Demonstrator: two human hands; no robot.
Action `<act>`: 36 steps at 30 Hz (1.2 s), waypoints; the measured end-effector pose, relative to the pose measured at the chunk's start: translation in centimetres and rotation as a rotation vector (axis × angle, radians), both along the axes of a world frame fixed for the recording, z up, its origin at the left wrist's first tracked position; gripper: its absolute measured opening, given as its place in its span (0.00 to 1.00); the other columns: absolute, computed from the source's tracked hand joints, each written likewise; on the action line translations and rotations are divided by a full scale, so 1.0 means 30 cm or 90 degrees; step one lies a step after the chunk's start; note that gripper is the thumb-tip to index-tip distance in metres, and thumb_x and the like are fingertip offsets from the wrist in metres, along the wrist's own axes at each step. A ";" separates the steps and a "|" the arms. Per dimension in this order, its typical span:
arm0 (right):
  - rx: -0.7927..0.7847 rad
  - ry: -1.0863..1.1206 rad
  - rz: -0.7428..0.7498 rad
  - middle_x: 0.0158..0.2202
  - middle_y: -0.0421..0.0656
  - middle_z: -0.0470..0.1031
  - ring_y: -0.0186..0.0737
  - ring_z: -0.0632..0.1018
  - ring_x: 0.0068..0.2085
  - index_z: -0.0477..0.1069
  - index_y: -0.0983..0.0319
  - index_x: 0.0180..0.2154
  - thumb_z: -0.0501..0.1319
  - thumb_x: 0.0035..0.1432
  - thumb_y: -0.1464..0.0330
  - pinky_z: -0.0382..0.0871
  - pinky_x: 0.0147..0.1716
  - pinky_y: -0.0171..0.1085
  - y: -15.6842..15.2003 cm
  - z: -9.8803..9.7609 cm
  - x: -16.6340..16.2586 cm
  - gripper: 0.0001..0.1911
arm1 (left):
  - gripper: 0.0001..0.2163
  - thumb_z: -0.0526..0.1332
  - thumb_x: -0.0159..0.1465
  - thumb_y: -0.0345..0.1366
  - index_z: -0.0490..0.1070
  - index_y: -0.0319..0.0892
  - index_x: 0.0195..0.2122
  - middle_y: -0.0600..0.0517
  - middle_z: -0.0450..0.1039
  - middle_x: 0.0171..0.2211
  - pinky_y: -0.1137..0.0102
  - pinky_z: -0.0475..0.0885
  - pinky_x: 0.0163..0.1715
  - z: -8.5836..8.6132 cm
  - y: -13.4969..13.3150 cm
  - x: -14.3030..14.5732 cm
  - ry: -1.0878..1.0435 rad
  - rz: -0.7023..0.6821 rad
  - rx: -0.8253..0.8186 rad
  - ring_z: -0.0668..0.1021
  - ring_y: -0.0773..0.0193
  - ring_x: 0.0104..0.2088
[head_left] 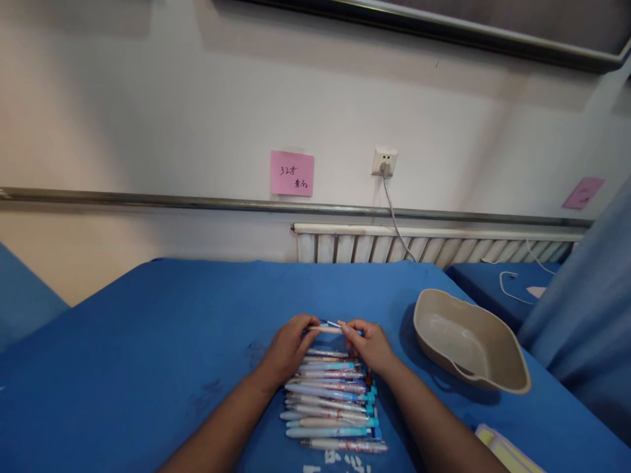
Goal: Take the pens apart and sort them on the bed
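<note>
My left hand and my right hand both pinch the ends of one pale pen, held level just above the blue table. Both hands are closed on it. Below them, between my forearms, several pens in white, blue and teal lie side by side in a neat row running toward me. The held pen sits at the far end of that row. A few small white pieces lie at the near end.
A beige plastic basin stands to the right of my right hand. A yellow-edged pad lies at the lower right. Behind the table are a radiator, a wall socket with a cable, and a pink note.
</note>
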State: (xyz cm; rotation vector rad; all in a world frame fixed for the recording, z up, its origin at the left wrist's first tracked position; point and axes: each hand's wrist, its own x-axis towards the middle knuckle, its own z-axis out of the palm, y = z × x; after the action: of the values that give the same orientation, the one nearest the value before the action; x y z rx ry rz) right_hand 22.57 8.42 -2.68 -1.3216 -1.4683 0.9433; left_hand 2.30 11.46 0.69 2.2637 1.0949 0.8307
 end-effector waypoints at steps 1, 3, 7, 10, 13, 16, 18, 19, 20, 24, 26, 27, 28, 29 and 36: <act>-0.036 0.048 0.009 0.18 0.37 0.69 0.30 0.67 0.17 0.73 0.63 0.31 0.57 0.53 0.53 0.60 0.18 0.30 0.004 -0.009 -0.005 0.19 | 0.08 0.53 0.63 0.39 0.67 0.44 0.40 0.51 0.72 0.37 0.69 0.66 0.41 0.000 -0.003 0.002 -0.009 -0.008 -0.005 0.73 0.62 0.39; -0.071 0.122 0.015 0.18 0.36 0.67 0.28 0.64 0.16 0.71 0.64 0.28 0.60 0.49 0.52 0.57 0.16 0.29 0.013 -0.027 -0.011 0.20 | 0.08 0.53 0.63 0.39 0.69 0.43 0.38 0.52 0.72 0.36 0.70 0.66 0.40 0.002 -0.005 0.005 -0.009 -0.016 -0.011 0.73 0.62 0.37; -0.074 0.179 0.002 0.17 0.35 0.66 0.27 0.64 0.16 0.71 0.63 0.29 0.63 0.45 0.52 0.57 0.16 0.28 0.019 -0.039 -0.011 0.20 | 0.15 0.48 0.65 0.42 0.71 0.43 0.30 0.53 0.71 0.27 0.72 0.65 0.33 0.010 -0.006 0.007 0.059 0.013 -0.045 0.73 0.63 0.29; -0.069 0.182 -0.009 0.17 0.34 0.64 0.28 0.64 0.16 0.72 0.63 0.31 0.63 0.45 0.53 0.56 0.16 0.28 0.016 -0.035 -0.011 0.19 | 0.13 0.51 0.63 0.42 0.71 0.43 0.37 0.52 0.73 0.33 0.71 0.66 0.36 0.017 -0.011 0.009 0.034 0.021 -0.027 0.73 0.62 0.34; -0.077 0.192 -0.010 0.17 0.34 0.64 0.28 0.63 0.17 0.72 0.63 0.32 0.63 0.45 0.53 0.56 0.15 0.28 0.013 -0.029 -0.012 0.19 | 0.13 0.56 0.61 0.41 0.69 0.43 0.45 0.49 0.72 0.40 0.71 0.66 0.41 0.021 -0.017 0.010 -0.025 -0.015 0.022 0.73 0.61 0.40; -0.067 0.186 -0.007 0.17 0.34 0.63 0.28 0.63 0.17 0.72 0.63 0.32 0.63 0.46 0.54 0.56 0.16 0.28 0.010 -0.024 -0.012 0.19 | 0.13 0.50 0.65 0.41 0.72 0.43 0.34 0.52 0.73 0.30 0.72 0.66 0.34 0.017 -0.015 0.008 0.021 -0.006 0.000 0.74 0.63 0.32; -0.052 0.170 -0.011 0.16 0.33 0.62 0.28 0.62 0.17 0.72 0.63 0.31 0.63 0.46 0.55 0.55 0.16 0.28 0.008 -0.023 -0.013 0.17 | 0.18 0.46 0.66 0.42 0.73 0.43 0.30 0.53 0.72 0.24 0.72 0.65 0.31 0.013 -0.012 0.007 0.071 0.029 -0.029 0.73 0.63 0.27; -0.046 0.163 -0.013 0.16 0.33 0.61 0.28 0.61 0.18 0.72 0.63 0.31 0.63 0.46 0.56 0.55 0.16 0.28 0.007 -0.023 -0.014 0.17 | 0.17 0.47 0.66 0.42 0.73 0.43 0.31 0.52 0.72 0.25 0.71 0.65 0.31 0.011 -0.011 0.007 0.077 0.040 -0.032 0.73 0.63 0.28; -0.043 0.161 -0.015 0.16 0.33 0.61 0.28 0.61 0.18 0.72 0.63 0.31 0.63 0.47 0.56 0.55 0.16 0.28 0.006 -0.025 -0.014 0.16 | 0.15 0.49 0.64 0.42 0.73 0.43 0.34 0.52 0.74 0.28 0.71 0.66 0.33 0.010 -0.011 0.008 0.064 0.044 -0.024 0.74 0.62 0.30; -0.046 0.172 -0.004 0.16 0.33 0.61 0.28 0.60 0.18 0.72 0.63 0.31 0.63 0.47 0.56 0.54 0.16 0.28 0.006 -0.027 -0.016 0.16 | 0.12 0.57 0.59 0.40 0.69 0.43 0.43 0.49 0.72 0.38 0.70 0.67 0.39 0.012 -0.017 0.011 -0.029 -0.003 0.027 0.73 0.61 0.38; -0.050 0.171 -0.011 0.16 0.33 0.61 0.29 0.61 0.18 0.72 0.63 0.31 0.63 0.47 0.56 0.55 0.17 0.28 0.007 -0.023 -0.014 0.16 | 0.11 0.53 0.62 0.41 0.71 0.43 0.33 0.51 0.72 0.30 0.71 0.67 0.35 0.011 -0.014 0.008 -0.008 0.009 0.007 0.73 0.63 0.32; -0.046 0.170 -0.019 0.17 0.34 0.62 0.29 0.62 0.19 0.72 0.63 0.31 0.63 0.47 0.56 0.56 0.18 0.29 0.007 -0.019 -0.011 0.16 | 0.14 0.50 0.64 0.42 0.70 0.43 0.29 0.52 0.71 0.26 0.72 0.66 0.32 0.010 -0.010 0.005 0.006 0.036 -0.013 0.73 0.64 0.29; -0.037 0.167 -0.029 0.18 0.34 0.64 0.29 0.63 0.19 0.72 0.63 0.31 0.63 0.47 0.56 0.57 0.19 0.29 0.008 -0.015 -0.007 0.16 | 0.16 0.48 0.64 0.43 0.69 0.43 0.27 0.54 0.70 0.23 0.72 0.66 0.30 0.008 -0.005 0.000 0.010 0.072 -0.035 0.73 0.64 0.27; -0.025 0.164 -0.036 0.19 0.35 0.65 0.30 0.64 0.20 0.72 0.63 0.31 0.63 0.47 0.57 0.59 0.20 0.29 0.009 -0.011 -0.004 0.16 | 0.16 0.47 0.65 0.43 0.69 0.43 0.28 0.55 0.69 0.21 0.73 0.65 0.27 0.006 0.002 -0.004 0.005 0.106 -0.060 0.72 0.65 0.24; 0.019 0.163 -0.102 0.21 0.38 0.69 0.32 0.66 0.22 0.73 0.64 0.31 0.63 0.46 0.55 0.61 0.24 0.31 0.030 -0.027 0.039 0.17 | 0.15 0.51 0.61 0.47 0.70 0.42 0.30 0.54 0.73 0.24 0.72 0.67 0.29 -0.005 0.036 -0.026 -0.039 0.177 -0.057 0.75 0.63 0.27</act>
State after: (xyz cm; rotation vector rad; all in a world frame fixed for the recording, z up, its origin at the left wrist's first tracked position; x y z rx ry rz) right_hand 23.73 9.33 -3.50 -1.2281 -1.1596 0.9436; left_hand 1.52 12.53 0.53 2.0275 1.4095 0.9309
